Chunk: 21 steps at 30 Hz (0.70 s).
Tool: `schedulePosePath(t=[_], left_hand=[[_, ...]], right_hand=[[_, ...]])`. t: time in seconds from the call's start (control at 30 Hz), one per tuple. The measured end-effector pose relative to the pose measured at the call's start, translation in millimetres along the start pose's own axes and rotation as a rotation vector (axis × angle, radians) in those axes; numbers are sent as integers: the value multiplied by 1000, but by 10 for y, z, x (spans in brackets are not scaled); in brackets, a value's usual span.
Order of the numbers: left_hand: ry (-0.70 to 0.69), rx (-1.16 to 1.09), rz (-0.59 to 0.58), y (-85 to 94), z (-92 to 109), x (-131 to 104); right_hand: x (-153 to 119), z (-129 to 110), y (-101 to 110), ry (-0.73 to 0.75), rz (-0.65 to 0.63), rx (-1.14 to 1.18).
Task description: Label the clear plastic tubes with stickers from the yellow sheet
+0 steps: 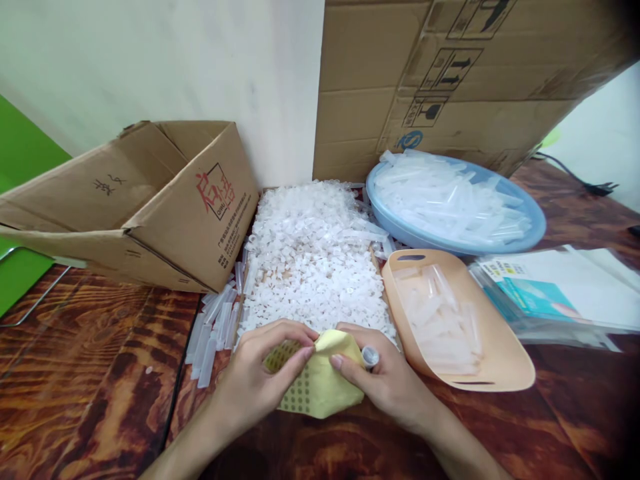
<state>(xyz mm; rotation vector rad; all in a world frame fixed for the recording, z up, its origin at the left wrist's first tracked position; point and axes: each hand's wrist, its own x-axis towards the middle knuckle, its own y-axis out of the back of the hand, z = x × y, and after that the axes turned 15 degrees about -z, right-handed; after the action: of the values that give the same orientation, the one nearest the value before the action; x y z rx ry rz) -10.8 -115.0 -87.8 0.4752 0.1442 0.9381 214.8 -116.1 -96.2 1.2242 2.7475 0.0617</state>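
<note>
Where the fingers met: the left hand [273, 363] had thumb and forefinger pinched together on the upper edge of a yellow dotted sheet [325, 390], which was bent between both hands.
Right hand [387, 373]: its thumb pressed on the sheet's plain part, while its fingers were closed around a translucent tube [371, 357], whose round end showed.
Loose tubes [207, 337]: several lay on the wood-grain tabletop [95, 360], left of the heap.
Plastic heap [313, 293]: small white and clear pieces spread just beyond the hands.
Peach tray [505, 377]: it held translucent tubes, right of the heap.
Clear-wrapped packs [545, 300]: they lay near the tray.
Open cardboard box [193, 213]: it stood tilted at left, marked "QIWU".
Blue basin [395, 227]: it was piled with tubes.
Large carton [367, 73]: it stood behind the basin.
</note>
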Motion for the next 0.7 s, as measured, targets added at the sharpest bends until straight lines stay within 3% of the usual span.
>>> schedulePosePath(t=[0.3,0.53,0.7], left_hand=[[-63,104,-81,-6,12,-1],[-6,103,-119,1,2,-29],[35,0,-86,23,8,-33]], right_hand=[[10,1,-23,-42,-16,69],[-21,-8,-40,-157,-36,372],[4,-17,-11,-135,110,259]])
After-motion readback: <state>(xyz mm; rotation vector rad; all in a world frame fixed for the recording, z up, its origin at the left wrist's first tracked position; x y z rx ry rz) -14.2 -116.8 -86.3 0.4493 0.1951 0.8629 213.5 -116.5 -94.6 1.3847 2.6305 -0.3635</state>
